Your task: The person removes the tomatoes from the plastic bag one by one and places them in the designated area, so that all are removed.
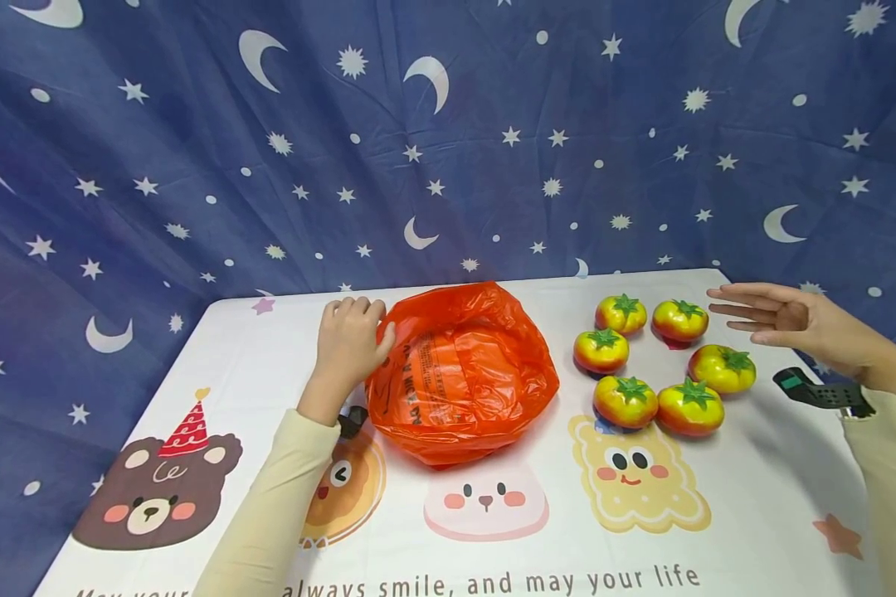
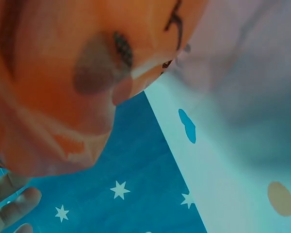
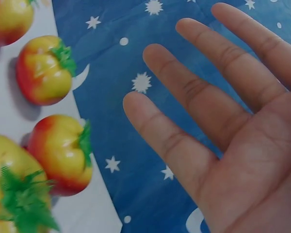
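An orange-red plastic bag (image 1: 485, 365) stands with its mouth wide on the table, dark print showing on its inside. Right beside its left rim is my left hand (image 1: 351, 340), fingers loosely bent and thumb close to the rim. In the left wrist view the fingertips (image 2: 29, 196) show apart from one another at the edge of the bag (image 2: 53, 111). My right hand (image 1: 799, 319) hovers right of several red-and-yellow tomatoes (image 1: 690, 406) with green leafy tops. Its fingers are straight and spread, with nothing in them, in the right wrist view.
A white tablecloth (image 1: 776, 514) with cartoon prints and lettering covers the table. Behind it hangs a dark blue curtain (image 1: 485, 99) with stars and moons. The tomatoes sit in a loose group to the right of the bag.
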The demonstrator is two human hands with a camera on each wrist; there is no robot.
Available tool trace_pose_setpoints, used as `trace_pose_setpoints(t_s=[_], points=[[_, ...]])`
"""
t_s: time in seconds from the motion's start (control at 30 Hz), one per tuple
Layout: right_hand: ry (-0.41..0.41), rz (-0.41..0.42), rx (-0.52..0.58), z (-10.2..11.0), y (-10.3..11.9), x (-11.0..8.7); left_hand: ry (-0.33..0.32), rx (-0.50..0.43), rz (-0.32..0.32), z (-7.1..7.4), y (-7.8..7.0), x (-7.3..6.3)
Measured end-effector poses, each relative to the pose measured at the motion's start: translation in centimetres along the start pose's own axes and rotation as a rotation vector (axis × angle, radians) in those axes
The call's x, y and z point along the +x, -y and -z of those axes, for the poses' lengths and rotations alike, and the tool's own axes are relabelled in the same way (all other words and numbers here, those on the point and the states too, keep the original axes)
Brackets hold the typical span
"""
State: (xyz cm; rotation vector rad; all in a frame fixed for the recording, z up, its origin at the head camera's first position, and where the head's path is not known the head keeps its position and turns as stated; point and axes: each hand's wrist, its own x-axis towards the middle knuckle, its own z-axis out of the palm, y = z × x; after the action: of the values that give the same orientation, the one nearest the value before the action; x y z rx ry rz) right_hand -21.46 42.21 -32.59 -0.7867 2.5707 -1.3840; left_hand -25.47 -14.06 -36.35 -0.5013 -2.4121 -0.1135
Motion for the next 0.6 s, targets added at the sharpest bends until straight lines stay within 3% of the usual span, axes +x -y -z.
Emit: trace_pose_setpoints(t_s=[0.1,0.4,0.6], points=[[-0.007,0.010,-0.011,0.5,0.6,0.5,0.023,0.007,0.010,0.0,0.2,0.1],[-0.035,0.088,0.093,1.5,2.8,2.7,0.069,-0.018,0.049,1.2,1.1,1.4],[-0.102,0.074,0.004,1.2,5.1,4.7,0.139,-0.036,0.096,2.8,1.2,3.1]])
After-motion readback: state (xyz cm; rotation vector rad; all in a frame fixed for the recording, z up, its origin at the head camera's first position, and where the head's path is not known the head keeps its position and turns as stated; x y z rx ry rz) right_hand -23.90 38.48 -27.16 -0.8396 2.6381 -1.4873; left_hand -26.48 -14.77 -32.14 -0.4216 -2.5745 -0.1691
